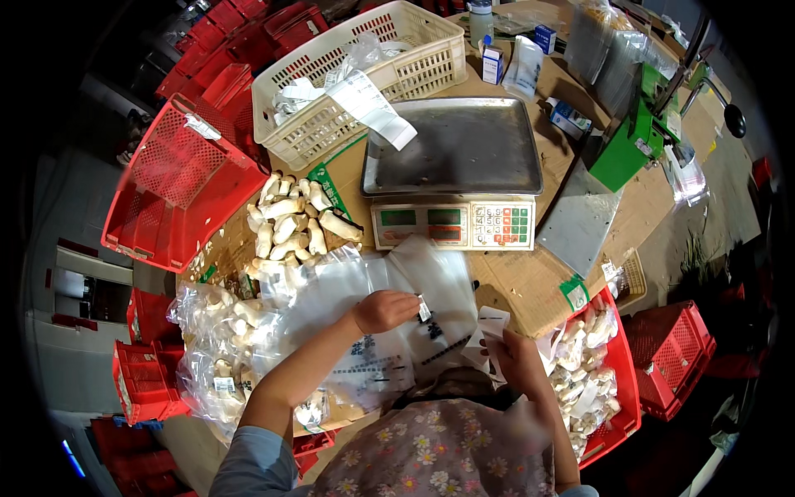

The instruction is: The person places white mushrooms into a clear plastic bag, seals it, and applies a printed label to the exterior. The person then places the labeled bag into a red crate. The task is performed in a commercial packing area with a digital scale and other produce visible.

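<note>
My left hand (386, 312) holds a small white label (424, 308) at its fingertips, over printed clear plastic bags (372, 348) spread at the table's near edge. In my right hand (520, 362) is a strip of white label paper (494, 329), partly folded and hanging near my apron. Left of the bags lie filled clear bags of mushrooms (223, 348), one bearing a label. Beyond them is a heap of loose king oyster mushrooms (289, 223). A digital scale (453, 223) with a bare steel pan (456, 155) stands in front of me.
A cream plastic crate (366, 93) with label strips stands behind the mushrooms. One red crate (180, 186) leans at left; another (624, 397), at right, holds bagged mushrooms. A green bag-sealing device (627, 143), small blue-and-white boxes (492, 64) and a bottle (481, 23) are at the far right.
</note>
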The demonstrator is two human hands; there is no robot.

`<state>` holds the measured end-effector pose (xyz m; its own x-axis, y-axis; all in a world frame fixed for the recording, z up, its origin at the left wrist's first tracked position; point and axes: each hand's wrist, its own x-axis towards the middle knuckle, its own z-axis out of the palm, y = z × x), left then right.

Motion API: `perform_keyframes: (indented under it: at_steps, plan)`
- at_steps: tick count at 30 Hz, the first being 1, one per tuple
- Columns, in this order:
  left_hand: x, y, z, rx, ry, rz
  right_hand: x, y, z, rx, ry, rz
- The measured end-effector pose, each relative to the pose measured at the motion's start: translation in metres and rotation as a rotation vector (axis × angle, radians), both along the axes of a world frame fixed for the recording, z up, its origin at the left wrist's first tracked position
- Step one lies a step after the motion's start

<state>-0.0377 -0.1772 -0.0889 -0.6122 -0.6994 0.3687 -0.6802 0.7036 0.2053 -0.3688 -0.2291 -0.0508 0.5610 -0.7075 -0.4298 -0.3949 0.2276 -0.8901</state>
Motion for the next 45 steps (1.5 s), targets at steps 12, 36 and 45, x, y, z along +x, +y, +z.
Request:
perform_keyframes:
  at_steps: [12,36,45]
  plan:
    - [-0.034,0.012,0.040,0.285,-0.176,0.272,0.001,-0.002,0.001,0.022,-0.018,-0.011]
    - [-0.048,0.074,0.073,0.006,0.909,0.987,-0.014,-0.026,0.000,0.315,-0.445,-0.537]
    - [-0.022,0.124,0.121,0.004,-0.104,0.773,-0.030,-0.050,0.001,0.136,-0.503,-0.785]
